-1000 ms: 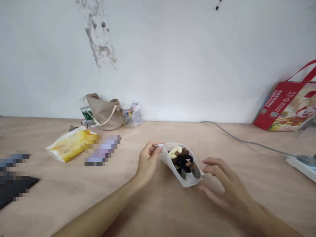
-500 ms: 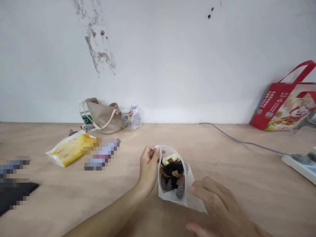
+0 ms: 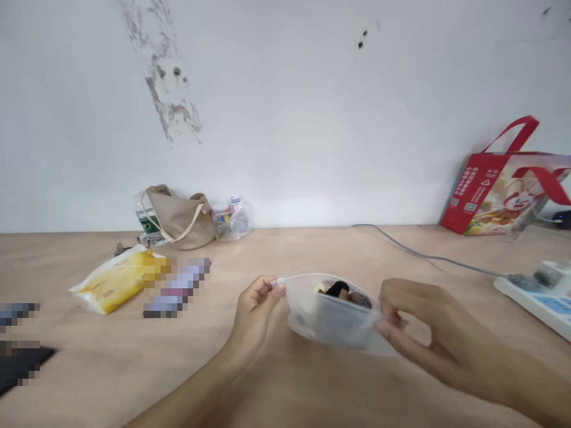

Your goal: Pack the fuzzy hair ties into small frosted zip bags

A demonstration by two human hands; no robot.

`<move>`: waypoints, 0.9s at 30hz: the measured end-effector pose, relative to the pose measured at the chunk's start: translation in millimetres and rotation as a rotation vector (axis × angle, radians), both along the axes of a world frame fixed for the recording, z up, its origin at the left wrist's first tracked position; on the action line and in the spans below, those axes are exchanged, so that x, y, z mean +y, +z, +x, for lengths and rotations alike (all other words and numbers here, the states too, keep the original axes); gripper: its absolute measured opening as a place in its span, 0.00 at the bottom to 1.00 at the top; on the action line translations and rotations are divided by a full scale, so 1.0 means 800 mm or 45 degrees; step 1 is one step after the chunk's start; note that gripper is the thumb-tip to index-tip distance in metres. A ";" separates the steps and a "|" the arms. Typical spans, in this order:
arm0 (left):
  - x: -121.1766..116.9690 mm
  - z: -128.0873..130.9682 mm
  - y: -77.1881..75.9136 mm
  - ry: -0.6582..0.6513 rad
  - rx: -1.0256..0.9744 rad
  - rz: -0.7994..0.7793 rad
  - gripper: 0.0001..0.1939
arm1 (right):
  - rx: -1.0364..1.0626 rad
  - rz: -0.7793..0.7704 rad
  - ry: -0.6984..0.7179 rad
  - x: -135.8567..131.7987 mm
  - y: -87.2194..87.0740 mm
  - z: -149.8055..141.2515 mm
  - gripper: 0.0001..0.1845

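A translucent white zip bag (image 3: 339,321) hangs between my two hands above the table. My left hand (image 3: 259,303) pinches its left top corner, close to the small white slider. With thumb and fingers closed, my right hand (image 3: 419,321) grips the right end of the bag. The bag's mouth gapes upward. Inside, soft bundled items (image 3: 341,290) in black, brown, cream and grey show; they look like hair ties, and the front wall blurs the lower ones.
On the left of the table (image 3: 187,356) lie a yellow-and-white soft pack (image 3: 122,279) and a pixelated phone-like thing (image 3: 181,288). A taupe handbag (image 3: 182,220) stands by the wall. At right are a red carrier bag (image 3: 482,190), a grey cable (image 3: 414,252) and a white power strip (image 3: 535,303).
My right hand, fingers apart earlier, has closed on the bag's right end. The bag has tilted so its front wall faces me and its contents show less. My left hand keeps its pinch.
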State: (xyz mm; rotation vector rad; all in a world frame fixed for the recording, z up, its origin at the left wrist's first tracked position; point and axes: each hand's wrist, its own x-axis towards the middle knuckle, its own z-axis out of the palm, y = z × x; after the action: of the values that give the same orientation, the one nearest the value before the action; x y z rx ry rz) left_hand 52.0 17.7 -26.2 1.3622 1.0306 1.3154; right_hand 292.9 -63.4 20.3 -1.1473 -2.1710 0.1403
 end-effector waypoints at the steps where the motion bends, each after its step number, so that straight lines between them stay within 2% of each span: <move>1: -0.002 -0.003 0.003 -0.011 0.037 0.032 0.10 | 0.010 -0.041 -0.014 0.001 0.001 0.003 0.11; 4: -0.009 -0.008 0.009 0.059 0.135 0.159 0.11 | 0.038 -0.252 -0.001 0.004 -0.004 0.009 0.15; 8: -0.017 -0.006 0.003 0.277 0.221 0.331 0.09 | 0.041 -0.535 -0.012 0.011 -0.017 0.005 0.16; 10: -0.018 -0.006 -0.003 0.325 0.289 0.402 0.09 | 0.057 -0.611 -0.069 0.012 -0.019 0.003 0.14; 12: -0.018 -0.008 -0.007 0.316 0.358 0.449 0.09 | 0.091 -0.648 -0.102 0.012 -0.017 0.005 0.09; 13: -0.017 -0.008 -0.008 0.309 0.374 0.465 0.08 | 0.120 -0.642 -0.102 0.012 -0.016 0.007 0.04; 16: -0.017 -0.010 -0.006 0.335 0.358 0.497 0.08 | 0.151 -0.591 -0.060 0.013 -0.016 0.018 0.06; 17: -0.018 -0.009 -0.005 0.350 0.347 0.500 0.08 | 0.101 -0.582 -0.041 0.014 -0.018 0.022 0.03; 19: -0.022 -0.007 -0.005 0.346 0.342 0.503 0.08 | -0.074 -0.534 -0.060 0.016 -0.023 0.027 0.08; 20: -0.024 -0.005 -0.005 0.326 0.346 0.504 0.08 | -0.158 -0.473 -0.091 0.017 -0.024 0.028 0.10; 23: -0.035 0.004 -0.005 0.246 0.347 0.550 0.08 | -0.241 -0.227 -0.163 0.019 -0.018 0.019 0.05; 26: -0.046 0.012 -0.001 0.181 0.328 0.620 0.09 | -0.164 -0.087 -0.093 0.021 -0.001 -0.017 0.21; 27: -0.049 0.015 0.002 0.156 0.322 0.637 0.09 | -0.094 -0.003 -0.125 0.023 0.005 -0.033 0.24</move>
State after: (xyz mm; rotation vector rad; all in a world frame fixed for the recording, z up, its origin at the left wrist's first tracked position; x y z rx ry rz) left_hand 64.0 -21.5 -25.0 1.9034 1.0006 1.5902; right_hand 266.4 -44.6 24.4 -1.2762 -2.1735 0.0577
